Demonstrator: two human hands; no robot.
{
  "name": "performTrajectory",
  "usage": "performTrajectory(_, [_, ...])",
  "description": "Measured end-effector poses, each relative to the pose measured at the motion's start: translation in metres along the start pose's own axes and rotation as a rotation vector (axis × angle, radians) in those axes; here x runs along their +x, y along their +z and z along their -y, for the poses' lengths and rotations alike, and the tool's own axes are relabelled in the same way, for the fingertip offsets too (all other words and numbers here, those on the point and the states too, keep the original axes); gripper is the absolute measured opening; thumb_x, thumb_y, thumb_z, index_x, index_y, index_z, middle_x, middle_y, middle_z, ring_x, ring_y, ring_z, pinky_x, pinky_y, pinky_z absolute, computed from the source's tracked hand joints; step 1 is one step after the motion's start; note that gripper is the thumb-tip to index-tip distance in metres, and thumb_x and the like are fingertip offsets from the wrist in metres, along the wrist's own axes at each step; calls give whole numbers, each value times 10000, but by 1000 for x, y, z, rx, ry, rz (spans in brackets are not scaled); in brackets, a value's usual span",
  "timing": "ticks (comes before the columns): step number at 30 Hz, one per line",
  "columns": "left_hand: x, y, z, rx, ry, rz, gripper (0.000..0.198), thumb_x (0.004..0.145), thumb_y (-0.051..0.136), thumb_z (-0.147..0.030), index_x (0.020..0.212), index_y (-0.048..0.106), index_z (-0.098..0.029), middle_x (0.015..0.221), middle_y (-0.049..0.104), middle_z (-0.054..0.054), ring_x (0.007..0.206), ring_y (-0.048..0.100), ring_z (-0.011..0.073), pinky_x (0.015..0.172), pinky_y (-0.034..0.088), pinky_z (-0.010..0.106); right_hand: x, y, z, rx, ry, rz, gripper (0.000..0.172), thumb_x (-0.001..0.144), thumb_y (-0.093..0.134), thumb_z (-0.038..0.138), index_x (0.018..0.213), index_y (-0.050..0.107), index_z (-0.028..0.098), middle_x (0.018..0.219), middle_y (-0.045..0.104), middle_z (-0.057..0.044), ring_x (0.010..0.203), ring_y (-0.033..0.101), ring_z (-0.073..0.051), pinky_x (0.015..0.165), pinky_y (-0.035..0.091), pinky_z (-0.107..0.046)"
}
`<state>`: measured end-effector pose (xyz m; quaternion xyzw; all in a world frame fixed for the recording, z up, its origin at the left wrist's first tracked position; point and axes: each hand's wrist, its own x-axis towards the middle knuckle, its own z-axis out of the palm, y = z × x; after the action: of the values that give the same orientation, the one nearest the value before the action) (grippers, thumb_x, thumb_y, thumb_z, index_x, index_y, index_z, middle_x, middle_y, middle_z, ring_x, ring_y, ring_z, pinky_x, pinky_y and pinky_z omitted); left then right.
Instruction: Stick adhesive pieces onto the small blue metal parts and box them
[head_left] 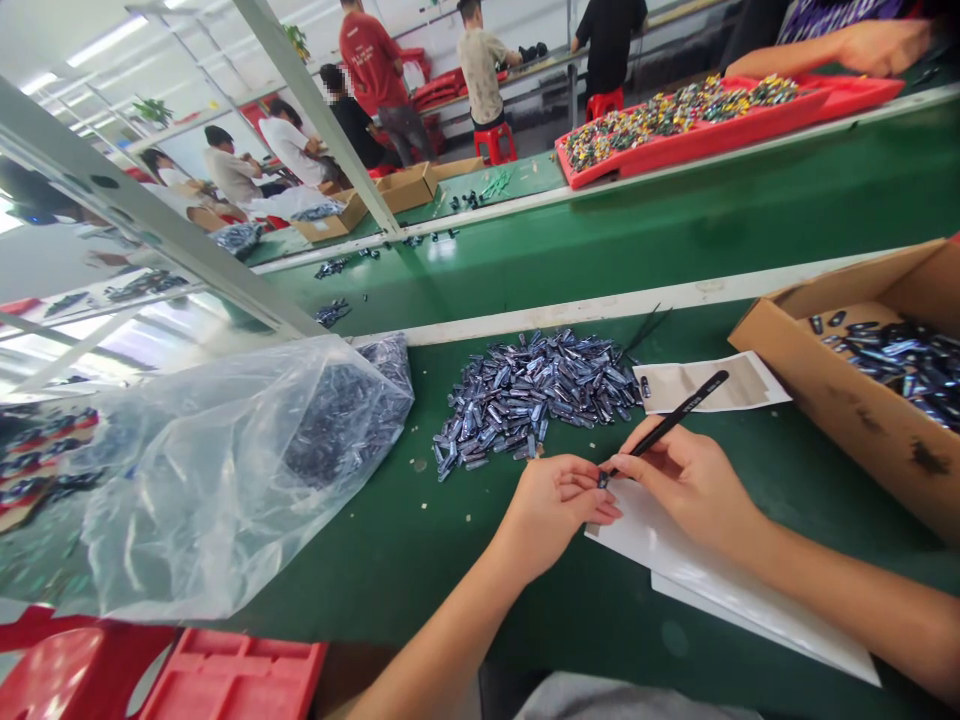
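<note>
1. The left hand (551, 515) is raised just above the work, its fingers (581, 490) clenched on a small dark cylinder (602, 480), which is mostly hidden by the fingertips.
2. The right hand (690, 480) grasps a slim matte black stick (679, 420), its fingers (637, 450) closed around the smooth shaft. The stick's tip meets the small dark cylinder.
3. Both hands are over a smooth white sheet (720, 570) lying on the green surface (420, 540).
4. Just beyond them, a loose heap of glossy blue-grey cylinders (532, 395) spreads across the surface, near a crumpled translucent plastic bag (225, 490) filled with dark pieces.
5. To the right, an open cardboard box (847, 370) holds more shiny cylinders, and a creased paper sleeve (709, 382) lies beside the heap.
6. Across the green belt, a red plastic tray (592, 170) carries a rough mound of mixed pieces, with a co-worker's hand (885, 45) beyond it.
</note>
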<state>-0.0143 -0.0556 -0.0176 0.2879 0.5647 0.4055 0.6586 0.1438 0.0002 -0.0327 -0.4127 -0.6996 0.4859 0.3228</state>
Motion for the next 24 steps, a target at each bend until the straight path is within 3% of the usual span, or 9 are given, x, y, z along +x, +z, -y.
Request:
performTrajectory(12, [-3, 2, -4, -37, 2, -10, 286, 638, 742, -173, 859, 607, -53, 714, 675, 81, 660, 689, 173, 669, 569, 270, -5, 1, -1, -66, -116, -29, 100, 859, 588, 234, 764, 582, 201, 674, 663, 0, 566, 648, -138, 495, 498, -236])
performTrajectory(15, [-7, 2, -9, -53, 12, 9, 284, 664, 735, -202, 867, 613, -47, 727, 679, 89, 660, 691, 169, 679, 571, 266, -10, 3, -6, -87, -287, -56, 57, 873, 565, 176, 837, 585, 214, 778, 685, -15, 691, 691, -154, 573, 542, -244])
performTrajectory(19, [-9, 4, -14, -63, 28, 9, 266, 704, 710, -249, 849, 608, -51, 722, 681, 93, 643, 695, 170, 673, 576, 267, -16, 4, -13, -7, -568, -57, 228, 856, 558, 64, 987, 574, 250, 918, 674, -27, 940, 677, -185, 769, 565, -303])
performTrajectory(22, [-7, 3, -13, -15, 45, 9, 238, 705, 701, -243, 823, 605, -60, 697, 678, 82, 612, 690, 166, 637, 576, 259, -17, 4, -16, 106, -533, -80, 267, 850, 566, 63, 1030, 570, 260, 954, 673, -36, 954, 667, -192, 779, 570, -333])
performTrajectory(24, [-7, 1, -16, 60, 56, -2, 209, 706, 688, -229, 808, 603, -67, 675, 675, 71, 588, 683, 158, 591, 566, 236, -15, 3, -15, 208, -421, -146, 199, 857, 581, 118, 1006, 578, 250, 962, 673, -47, 923, 674, -199, 765, 576, -343])
